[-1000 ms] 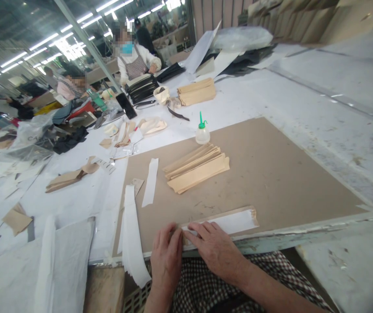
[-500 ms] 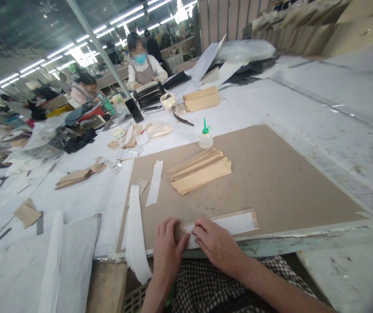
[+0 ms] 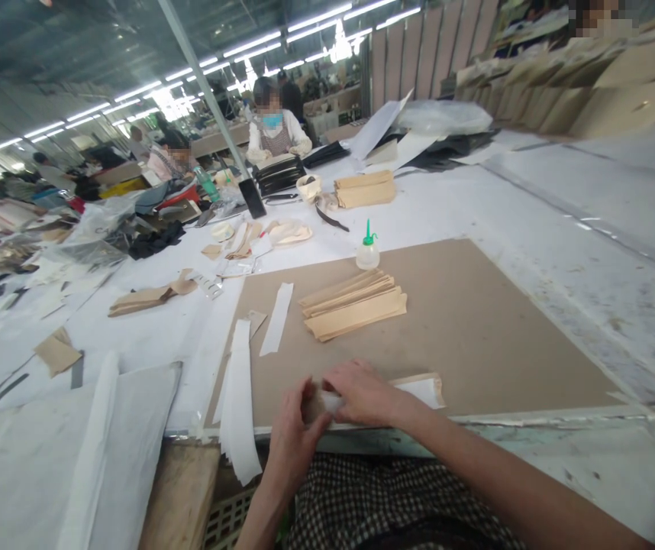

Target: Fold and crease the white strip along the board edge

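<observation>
Near the front edge of the brown board [image 3: 511, 336], a tan strip lies with a white strip [image 3: 422, 391] over it. My right hand [image 3: 362, 393] bends over the left part of this layered strip, fingers curled onto it. Around its left end, my left hand [image 3: 296, 424] curls, thumb and fingertips at the strip. Motion blur and my fingers hide the end itself. Beyond my hands is a fanned stack of tan strips [image 3: 356, 313]. A single white strip [image 3: 276, 319] and a bundle of long white strips [image 3: 240, 405] lie to the left, the bundle drooping over the edge.
A clear bottle with a green nozzle [image 3: 368, 248] stands at the board's back edge. Farther off are a phone [image 3: 252, 198], folded tan pieces [image 3: 365, 189] and a masked person [image 3: 275, 126] at the table. White sheeting [image 3: 133, 412] covers the near left.
My right hand has slid slightly left and up along the strip, closer to my left hand. The strip's left end looks lifted between them. The whole view has shifted slightly.
</observation>
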A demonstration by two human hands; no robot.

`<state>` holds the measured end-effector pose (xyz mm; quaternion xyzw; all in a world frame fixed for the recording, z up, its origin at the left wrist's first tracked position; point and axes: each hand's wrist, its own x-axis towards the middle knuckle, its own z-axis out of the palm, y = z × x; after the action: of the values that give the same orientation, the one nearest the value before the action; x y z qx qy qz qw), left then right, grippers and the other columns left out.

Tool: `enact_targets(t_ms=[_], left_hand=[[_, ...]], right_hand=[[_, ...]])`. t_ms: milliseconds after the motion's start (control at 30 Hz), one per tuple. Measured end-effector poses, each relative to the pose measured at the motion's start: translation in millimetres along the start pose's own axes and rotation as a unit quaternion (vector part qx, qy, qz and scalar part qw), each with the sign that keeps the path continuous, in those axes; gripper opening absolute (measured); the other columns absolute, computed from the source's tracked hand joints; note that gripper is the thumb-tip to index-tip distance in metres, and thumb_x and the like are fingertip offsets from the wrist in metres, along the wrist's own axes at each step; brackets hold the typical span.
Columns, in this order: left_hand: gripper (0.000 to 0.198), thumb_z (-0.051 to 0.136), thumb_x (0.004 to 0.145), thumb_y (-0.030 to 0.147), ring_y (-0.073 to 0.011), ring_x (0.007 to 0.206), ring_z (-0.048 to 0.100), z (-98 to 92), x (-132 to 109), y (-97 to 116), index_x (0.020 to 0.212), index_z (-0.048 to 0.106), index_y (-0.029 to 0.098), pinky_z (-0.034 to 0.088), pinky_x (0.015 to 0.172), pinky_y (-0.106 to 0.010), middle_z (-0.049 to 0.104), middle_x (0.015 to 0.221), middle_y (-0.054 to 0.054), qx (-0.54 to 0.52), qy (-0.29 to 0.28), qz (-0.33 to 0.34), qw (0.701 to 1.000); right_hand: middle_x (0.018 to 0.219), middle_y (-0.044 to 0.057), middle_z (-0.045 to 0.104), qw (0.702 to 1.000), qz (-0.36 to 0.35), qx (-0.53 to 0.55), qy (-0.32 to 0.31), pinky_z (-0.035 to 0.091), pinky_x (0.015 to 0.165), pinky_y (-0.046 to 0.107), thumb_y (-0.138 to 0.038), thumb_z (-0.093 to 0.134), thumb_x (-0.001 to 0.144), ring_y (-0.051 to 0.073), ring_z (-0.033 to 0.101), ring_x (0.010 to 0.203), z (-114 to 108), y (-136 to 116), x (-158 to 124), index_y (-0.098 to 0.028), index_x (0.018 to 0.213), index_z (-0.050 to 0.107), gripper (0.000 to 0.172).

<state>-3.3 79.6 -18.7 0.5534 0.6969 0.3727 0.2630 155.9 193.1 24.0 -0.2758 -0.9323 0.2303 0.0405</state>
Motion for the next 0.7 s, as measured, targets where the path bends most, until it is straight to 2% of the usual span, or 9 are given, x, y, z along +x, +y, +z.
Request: enact_targets(t_ms=[100,200,267,367,500,600,700], left_hand=[[0.064,0.068,0.084,0.028,-0.0191,0.090,0.064,-0.8,3,9,0.143,0.043,0.022,0.051,0.084,-0.037,0.066,0.122,-0.008,-0.056,-0.045,-0.040,0.997],[0.064,0.070,0.082,0.033,-0.0139,0.072,0.058,-1.7,8,14,0.140,0.047,0.020,0.047,0.069,-0.029,0.066,0.096,-0.001,-0.142,-0.088,-0.074,0.983],[0.061,0.073,0.078,0.036,-0.0134,0.071,0.057,-2.7,14,16,0.133,0.052,0.018,0.044,0.065,-0.026,0.060,0.082,0.003,-0.200,-0.118,-0.091,0.968],[0.064,0.079,0.070,0.039,-0.0120,0.064,0.056,-5.6,22,18,0.125,0.057,0.016,0.043,0.058,-0.024,0.056,0.073,0.005,-0.241,-0.160,-0.112,0.951],[0.067,0.084,0.064,0.034,-0.0093,0.059,0.052,-11.9,33,27,0.123,0.058,0.014,0.043,0.056,-0.023,0.050,0.066,0.008,-0.266,-0.192,-0.122,0.937],[0.066,0.084,0.065,0.028,-0.0080,0.058,0.050,-19.8,37,37,0.124,0.058,0.015,0.043,0.056,-0.022,0.049,0.066,0.009,-0.275,-0.192,-0.114,0.935],[0.062,0.083,0.069,0.027,-0.0094,0.068,0.057,-29.2,32,46,0.124,0.057,0.016,0.047,0.063,-0.022,0.058,0.076,0.005,-0.296,-0.162,-0.103,0.936]], right_hand=[[0.102,0.009,0.068,1.000,-0.009,0.014,-0.011,0.047,0.084,0.037,-0.033,0.076,0.081,0.026,0.061,0.098,-1,1,-1,-0.016,0.097,0.070,0.024],[0.104,0.009,0.067,0.999,0.002,0.037,-0.021,0.046,0.073,0.031,-0.032,0.074,0.080,0.024,0.061,0.090,-4,6,-7,-0.017,0.096,0.070,0.023],[0.098,0.007,0.068,0.998,0.011,0.058,-0.034,0.044,0.068,0.029,-0.032,0.076,0.076,0.023,0.062,0.084,-8,13,-14,-0.017,0.096,0.070,0.025],[0.089,0.005,0.070,0.994,0.026,0.091,-0.055,0.041,0.066,0.028,-0.027,0.078,0.072,0.024,0.062,0.081,-18,21,-22,-0.018,0.095,0.071,0.025],[0.087,0.003,0.070,0.983,0.024,0.168,-0.070,0.038,0.063,0.026,-0.026,0.073,0.078,0.021,0.061,0.078,-30,21,-26,-0.018,0.094,0.071,0.018],[0.082,-0.001,0.067,0.969,0.029,0.236,-0.065,0.036,0.059,0.024,-0.030,0.066,0.085,0.017,0.059,0.074,-33,14,-27,-0.018,0.090,0.068,0.014],[0.081,-0.001,0.065,0.958,0.060,0.277,-0.039,0.035,0.057,0.023,-0.032,0.057,0.090,0.015,0.056,0.073,-32,7,-33,-0.017,0.089,0.066,0.018]])
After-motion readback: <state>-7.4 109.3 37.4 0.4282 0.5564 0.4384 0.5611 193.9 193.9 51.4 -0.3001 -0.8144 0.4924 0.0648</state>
